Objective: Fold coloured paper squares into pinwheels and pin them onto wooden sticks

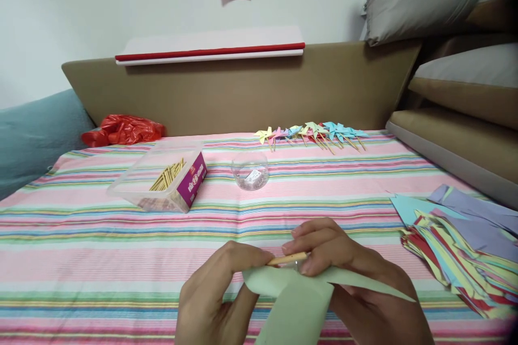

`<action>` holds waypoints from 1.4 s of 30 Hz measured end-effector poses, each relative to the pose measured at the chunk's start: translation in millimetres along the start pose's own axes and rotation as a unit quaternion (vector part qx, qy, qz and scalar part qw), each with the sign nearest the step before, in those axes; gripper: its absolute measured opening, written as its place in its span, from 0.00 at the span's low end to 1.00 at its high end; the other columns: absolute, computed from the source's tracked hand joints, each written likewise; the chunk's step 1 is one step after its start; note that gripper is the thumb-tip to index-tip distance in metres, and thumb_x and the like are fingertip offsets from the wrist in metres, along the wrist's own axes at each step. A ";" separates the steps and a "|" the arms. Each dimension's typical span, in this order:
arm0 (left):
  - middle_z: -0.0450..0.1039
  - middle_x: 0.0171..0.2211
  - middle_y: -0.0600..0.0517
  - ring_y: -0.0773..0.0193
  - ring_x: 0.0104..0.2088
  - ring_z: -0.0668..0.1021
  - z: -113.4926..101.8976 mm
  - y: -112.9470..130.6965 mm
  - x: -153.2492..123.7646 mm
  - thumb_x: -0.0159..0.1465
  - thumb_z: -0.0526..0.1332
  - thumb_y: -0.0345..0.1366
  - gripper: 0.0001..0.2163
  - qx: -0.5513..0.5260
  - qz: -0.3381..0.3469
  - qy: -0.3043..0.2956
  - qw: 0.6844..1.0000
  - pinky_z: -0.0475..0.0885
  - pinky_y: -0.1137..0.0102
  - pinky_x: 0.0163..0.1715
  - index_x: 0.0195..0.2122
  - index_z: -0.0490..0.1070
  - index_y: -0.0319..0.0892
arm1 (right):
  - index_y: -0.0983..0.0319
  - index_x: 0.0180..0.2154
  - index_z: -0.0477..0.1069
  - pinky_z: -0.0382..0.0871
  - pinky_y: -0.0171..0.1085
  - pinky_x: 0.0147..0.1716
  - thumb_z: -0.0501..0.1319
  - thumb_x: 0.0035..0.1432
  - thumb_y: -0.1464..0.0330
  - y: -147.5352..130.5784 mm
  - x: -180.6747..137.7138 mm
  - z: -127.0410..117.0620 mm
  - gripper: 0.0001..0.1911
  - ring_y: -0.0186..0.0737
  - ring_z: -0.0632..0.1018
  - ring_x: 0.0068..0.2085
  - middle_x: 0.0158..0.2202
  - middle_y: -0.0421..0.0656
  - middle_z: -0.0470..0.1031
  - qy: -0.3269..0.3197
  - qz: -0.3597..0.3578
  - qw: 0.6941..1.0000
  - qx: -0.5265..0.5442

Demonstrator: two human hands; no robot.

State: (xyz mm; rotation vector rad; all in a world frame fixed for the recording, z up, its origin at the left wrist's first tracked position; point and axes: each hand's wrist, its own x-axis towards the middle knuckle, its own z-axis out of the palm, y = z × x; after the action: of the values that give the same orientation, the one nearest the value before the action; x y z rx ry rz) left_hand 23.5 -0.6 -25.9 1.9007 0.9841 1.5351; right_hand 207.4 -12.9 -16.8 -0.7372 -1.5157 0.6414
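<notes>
My left hand [214,296] and my right hand [348,275] meet low in the middle of the view, over the striped cloth [81,248]. Together they pinch a pale green folded paper [297,299] and a short wooden stick [288,259] that lies across its top. The left thumb and forefinger press the stick's left end. The right fingers curl over its right end. Both hands are closed on these two things.
A clear plastic box of wooden sticks [164,183] stands at the left, a small clear jar [250,171] in the middle. Several finished paper pinwheels [313,133] lie in a row at the back. Coloured paper sheets [461,242] are stacked at the right. A red bag [123,129] sits at the back left.
</notes>
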 end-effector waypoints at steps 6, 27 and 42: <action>0.81 0.34 0.56 0.67 0.31 0.80 -4.3 -1.1 0.3 0.68 0.63 0.30 0.06 -0.007 -0.002 -0.028 1.000 0.72 0.76 0.31 0.41 0.77 0.48 | 0.52 0.41 0.77 0.74 0.36 0.50 0.67 0.64 0.69 3.1 -3.4 1.9 0.05 0.41 0.79 0.50 0.43 0.38 0.85 0.001 0.009 1.000 0.002; 0.79 0.32 0.54 0.66 0.29 0.78 -4.3 0.8 -0.3 0.71 0.58 0.30 0.09 0.014 0.036 -0.020 0.999 0.70 0.75 0.28 0.42 0.76 0.49 | 0.52 0.41 0.76 0.76 0.41 0.46 0.62 0.62 0.78 0.4 -4.6 5.9 0.14 0.43 0.81 0.46 0.44 0.40 0.84 -0.010 0.061 0.994 0.087; 0.78 0.31 0.54 0.65 0.27 0.77 -2.6 2.4 0.0 0.71 0.59 0.32 0.07 0.010 0.046 0.000 0.999 0.70 0.74 0.26 0.43 0.76 0.50 | 0.54 0.38 0.76 0.76 0.41 0.43 0.61 0.66 0.74 0.1 -6.3 16.1 0.08 0.44 0.81 0.44 0.40 0.44 0.83 0.019 0.082 0.986 0.142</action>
State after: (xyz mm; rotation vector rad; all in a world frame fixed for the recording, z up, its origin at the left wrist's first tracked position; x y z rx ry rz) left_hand 21.5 -2.2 -23.5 1.9845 0.9272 1.5833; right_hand 191.6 -17.2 -22.1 -0.6543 -1.3017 0.9397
